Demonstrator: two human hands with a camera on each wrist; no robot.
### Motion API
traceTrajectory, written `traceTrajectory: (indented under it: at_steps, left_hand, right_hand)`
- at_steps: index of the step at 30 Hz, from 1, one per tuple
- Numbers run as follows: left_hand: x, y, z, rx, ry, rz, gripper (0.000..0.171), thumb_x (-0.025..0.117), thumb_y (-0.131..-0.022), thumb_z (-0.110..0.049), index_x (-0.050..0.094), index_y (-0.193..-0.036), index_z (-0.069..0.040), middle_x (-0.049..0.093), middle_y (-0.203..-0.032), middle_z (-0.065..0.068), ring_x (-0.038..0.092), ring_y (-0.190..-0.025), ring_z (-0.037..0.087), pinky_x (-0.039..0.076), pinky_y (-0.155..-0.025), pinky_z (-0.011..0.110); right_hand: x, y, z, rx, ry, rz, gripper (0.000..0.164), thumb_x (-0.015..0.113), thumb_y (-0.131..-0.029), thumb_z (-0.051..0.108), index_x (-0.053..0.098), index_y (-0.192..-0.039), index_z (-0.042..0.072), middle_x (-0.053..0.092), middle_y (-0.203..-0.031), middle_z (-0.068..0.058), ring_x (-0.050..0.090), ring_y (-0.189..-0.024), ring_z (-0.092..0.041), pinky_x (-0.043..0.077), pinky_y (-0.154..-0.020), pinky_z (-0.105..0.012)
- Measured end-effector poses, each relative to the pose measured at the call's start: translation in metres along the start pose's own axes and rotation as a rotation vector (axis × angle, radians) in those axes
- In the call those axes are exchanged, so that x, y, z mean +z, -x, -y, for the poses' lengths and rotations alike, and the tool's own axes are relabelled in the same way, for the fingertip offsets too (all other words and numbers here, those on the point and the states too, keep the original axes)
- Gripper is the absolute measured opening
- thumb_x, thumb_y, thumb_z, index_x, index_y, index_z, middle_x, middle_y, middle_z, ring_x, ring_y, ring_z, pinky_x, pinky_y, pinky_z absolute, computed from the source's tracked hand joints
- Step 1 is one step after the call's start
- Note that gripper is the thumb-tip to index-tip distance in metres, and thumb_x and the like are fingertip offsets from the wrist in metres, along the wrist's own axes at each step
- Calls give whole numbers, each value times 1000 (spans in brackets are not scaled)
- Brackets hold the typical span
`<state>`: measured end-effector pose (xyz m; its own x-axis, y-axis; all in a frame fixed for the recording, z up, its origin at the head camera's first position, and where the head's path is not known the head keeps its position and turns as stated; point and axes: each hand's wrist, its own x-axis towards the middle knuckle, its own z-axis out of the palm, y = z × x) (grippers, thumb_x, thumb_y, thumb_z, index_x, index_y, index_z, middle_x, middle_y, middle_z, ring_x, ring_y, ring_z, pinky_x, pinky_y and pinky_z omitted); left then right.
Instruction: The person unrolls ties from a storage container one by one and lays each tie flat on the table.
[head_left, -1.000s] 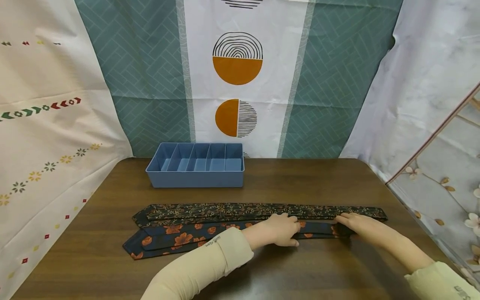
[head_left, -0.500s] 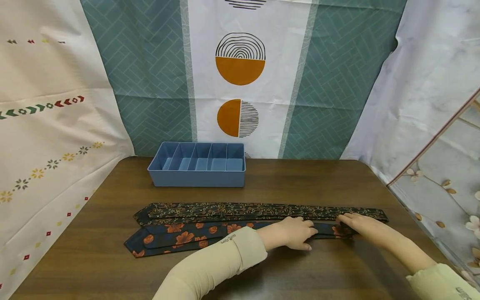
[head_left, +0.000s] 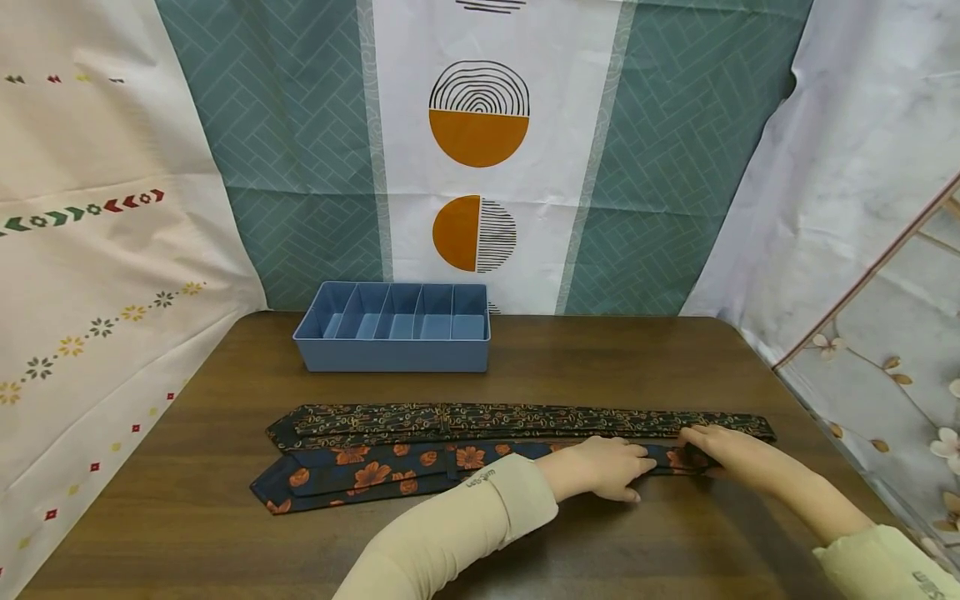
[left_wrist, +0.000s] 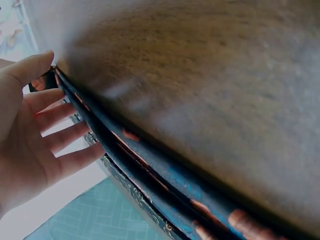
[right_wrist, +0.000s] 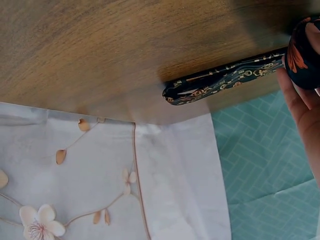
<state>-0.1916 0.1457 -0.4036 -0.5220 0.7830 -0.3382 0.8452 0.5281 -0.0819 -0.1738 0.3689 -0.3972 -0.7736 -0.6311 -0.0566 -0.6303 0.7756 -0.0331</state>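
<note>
A navy necktie with orange flowers lies folded lengthwise across the table, its pointed end to the left. Behind it stretches a black necktie with a small gold pattern, also folded. My left hand rests over the navy tie's right part; in the left wrist view its fingers are spread and nearly straight against the tie's edge. My right hand grips the navy tie's right end, which curves round in the right wrist view, fingers against it. The right thumb is mostly hidden there.
A blue divided box with several compartments stands at the back left of the brown wooden table. Patterned cloths hang behind the table and along both sides, the green and white backdrop close to its rear edge.
My left hand has slid right along the navy tie, nearer to my right hand. The right hand has stayed almost still at the tie's end.
</note>
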Motion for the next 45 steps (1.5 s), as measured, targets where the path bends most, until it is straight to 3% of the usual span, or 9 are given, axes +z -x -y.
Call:
traceTrajectory:
  at_steps: [6, 14, 19, 28, 32, 45]
  left_hand:
    - [0, -5, -3, -1, -12, 13, 56, 48, -93, -51, 30, -145, -39, 26, -152, -20, 33, -137, 0, 35, -107, 19]
    - [-4, -5, -3, -14, 60, -13, 51, 52, -93, -47, 40, -142, -36, 35, -147, -18, 42, -130, 1, 40, -103, 18]
    - [-2, -5, -4, -14, 55, -19, 52, 52, -93, -48, 40, -142, -36, 36, -147, -18, 42, -130, 1, 40, -103, 18]
    - [-3, -7, -3, -19, 62, 3, 55, 52, -92, -49, 36, -144, -36, 31, -150, -18, 38, -134, 1, 37, -105, 17]
    - [-2, -7, -3, -16, 63, 7, 55, 51, -93, -48, 36, -144, -36, 31, -150, -18, 38, -134, 1, 36, -106, 17]
    - [-4, -6, -4, -15, 69, -1, 53, 52, -93, -47, 39, -142, -35, 37, -146, -18, 44, -128, 1, 41, -102, 19]
  right_hand:
    - [1, 3, 0, -11, -4, -31, 43, 82, -65, 3, 53, -96, 13, 62, -94, 1, 62, -84, -24, 53, -69, -38]
    - [2, 7, -1, 10, 24, -14, 46, 83, -64, 3, 60, -104, 9, 59, -97, -2, 61, -86, -26, 53, -66, -36]
    - [2, 10, -3, 31, 45, -18, 40, 81, -66, 6, 61, -101, 6, 62, -99, -10, 63, -89, -33, 54, -70, -41]
    - [4, 14, -9, 43, 22, -45, 38, 81, -67, 7, 53, -92, 13, 63, -92, 0, 64, -82, -25, 53, -66, -37]
    - [4, 17, -10, 85, 33, -20, 36, 80, -68, 6, 58, -97, 8, 64, -98, -9, 64, -88, -32, 53, -70, -43]
    - [4, 20, -12, 90, 70, -19, 37, 81, -66, 6, 59, -96, 7, 64, -93, -6, 64, -83, -29, 53, -67, -40]
